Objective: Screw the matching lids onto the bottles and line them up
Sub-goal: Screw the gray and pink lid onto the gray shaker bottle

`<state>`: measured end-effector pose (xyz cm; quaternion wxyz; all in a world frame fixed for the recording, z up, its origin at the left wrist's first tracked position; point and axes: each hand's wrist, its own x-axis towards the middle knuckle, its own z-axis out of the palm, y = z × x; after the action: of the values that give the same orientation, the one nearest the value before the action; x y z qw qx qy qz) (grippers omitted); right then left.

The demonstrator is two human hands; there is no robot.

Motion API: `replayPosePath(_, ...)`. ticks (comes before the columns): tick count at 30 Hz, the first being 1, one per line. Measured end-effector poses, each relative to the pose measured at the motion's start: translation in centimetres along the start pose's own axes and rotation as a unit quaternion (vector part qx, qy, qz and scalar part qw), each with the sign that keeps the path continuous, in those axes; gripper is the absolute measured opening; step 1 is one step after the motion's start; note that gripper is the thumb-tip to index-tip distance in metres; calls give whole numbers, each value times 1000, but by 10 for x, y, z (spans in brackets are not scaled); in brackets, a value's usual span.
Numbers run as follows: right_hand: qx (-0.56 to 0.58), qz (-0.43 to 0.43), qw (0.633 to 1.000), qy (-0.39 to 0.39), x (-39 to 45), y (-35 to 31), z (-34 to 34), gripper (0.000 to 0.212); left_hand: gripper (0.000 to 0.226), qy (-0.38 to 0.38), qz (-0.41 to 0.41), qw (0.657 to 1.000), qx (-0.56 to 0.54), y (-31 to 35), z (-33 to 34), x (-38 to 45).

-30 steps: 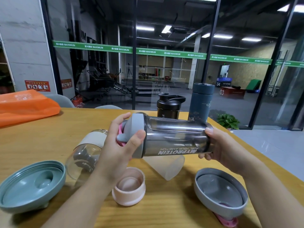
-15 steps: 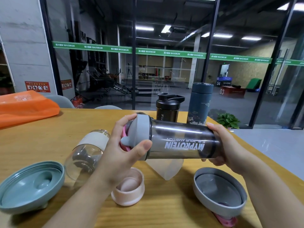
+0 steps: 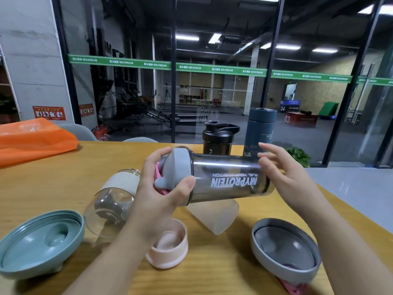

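- The left hand (image 3: 158,195) is gripping the grey lid (image 3: 179,173) of the smoky shaker bottle (image 3: 229,179), holding it sideways above the wooden table (image 3: 53,184); held level like this, lid and body can be turned against each other.
- The right hand (image 3: 285,175) is spread wide with fingers splayed at the bottle's base, barely touching it or just off it (probably re-gripping between twists, though that is a guess).
- The bottle's print is reading upside down: "MYPROTEIN" with "FUEL YOUR AMBITION" beside it.
- A black shaker (image 3: 219,138) and a dark blue flask (image 3: 260,130) are standing capped at the far edge, seemingly the start of the line.
- Waiting loose are a teal lid (image 3: 40,243), a pink lid (image 3: 168,245) and a grey lid with pink trim (image 3: 285,252), all lying inside-up.
- A clear bottle (image 3: 112,201) with a white band and a frosted container (image 3: 219,216) are lying uncapped beneath the hands.
- Green strips on the glass are repeating "MAXIMUM"; boxes beyond are marked "03" and "04".
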<state>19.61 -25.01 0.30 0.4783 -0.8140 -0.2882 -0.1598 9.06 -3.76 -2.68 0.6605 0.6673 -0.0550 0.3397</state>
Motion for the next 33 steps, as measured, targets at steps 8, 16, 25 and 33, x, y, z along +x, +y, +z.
replayPosePath(8, -168, -218, 959, -64, 4, 4, 0, 83, 52, 31, -28, 999, -14, 2, 2, 1)
replayPosePath(16, -254, -219, 942, -28, 4, 8, 1, 94, 70, -19, -32, 999, -13, 1, 1, 0)
replayPosePath(25, -148, -66, 987, 0, 0, 14, 0, 79, 71, -59, -16, 998, 17, -4, -12, 6)
replayPosePath(33, -69, 93, 993, -16, 6, 40, -5, 62, 50, -111, -29, 951, 287, -17, -15, 4)
